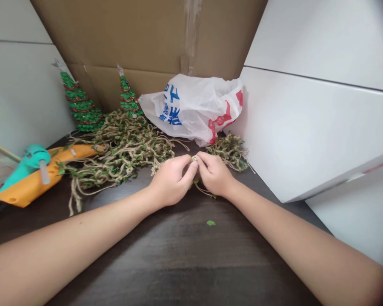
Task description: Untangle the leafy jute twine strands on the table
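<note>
My left hand (175,179) and my right hand (214,173) meet over the middle of the dark table (166,250). Both are closed, thumbs and fingers pinched around a small piece of leafy twine (194,159) between them. Its loose ends and green leaves hang below my right hand. A large heap of knotted twine with green leaves (127,144) lies behind and left of my left hand. Beyond my right hand sits a smaller heap of the same twine (230,151). One loose green leaf (211,222) rests on the table nearer to me.
Two small green trees (83,106) (127,95) stand at the back left. A white plastic bag (194,106) lies at the back. On the left, a teal glue gun (24,168) rests by an orange holder (35,187). Cardboard (130,34) and white boxes (312,123) border the table.
</note>
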Available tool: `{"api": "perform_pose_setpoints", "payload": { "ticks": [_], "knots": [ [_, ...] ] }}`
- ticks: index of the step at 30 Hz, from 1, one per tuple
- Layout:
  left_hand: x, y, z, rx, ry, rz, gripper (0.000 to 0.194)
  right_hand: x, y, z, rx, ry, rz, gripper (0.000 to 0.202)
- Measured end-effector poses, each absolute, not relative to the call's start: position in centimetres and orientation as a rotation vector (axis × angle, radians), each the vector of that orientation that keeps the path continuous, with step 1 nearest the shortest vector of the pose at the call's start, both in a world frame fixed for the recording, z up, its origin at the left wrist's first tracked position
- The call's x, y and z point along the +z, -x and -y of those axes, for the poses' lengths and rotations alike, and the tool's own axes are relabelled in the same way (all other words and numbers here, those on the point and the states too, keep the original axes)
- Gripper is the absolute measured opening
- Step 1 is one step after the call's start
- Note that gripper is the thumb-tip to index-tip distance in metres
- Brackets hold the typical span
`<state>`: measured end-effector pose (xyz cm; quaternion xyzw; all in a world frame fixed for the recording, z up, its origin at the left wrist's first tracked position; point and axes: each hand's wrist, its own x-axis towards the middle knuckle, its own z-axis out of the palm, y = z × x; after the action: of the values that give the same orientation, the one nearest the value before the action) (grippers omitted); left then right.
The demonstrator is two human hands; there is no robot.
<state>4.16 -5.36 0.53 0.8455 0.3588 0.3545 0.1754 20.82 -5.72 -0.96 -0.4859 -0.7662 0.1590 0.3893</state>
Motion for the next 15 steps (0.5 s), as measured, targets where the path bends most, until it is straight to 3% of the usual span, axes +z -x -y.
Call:
{"api": "perform_pose_setpoints", "payload": {
  "ticks": [15],
  "knots": [
    [0.31,-4.20,5.10,0.882,-2.452,-1.165,0.031,-0.51,-21.16,6.12,0.518,1.041,1.932,0.018]
  ]
}}
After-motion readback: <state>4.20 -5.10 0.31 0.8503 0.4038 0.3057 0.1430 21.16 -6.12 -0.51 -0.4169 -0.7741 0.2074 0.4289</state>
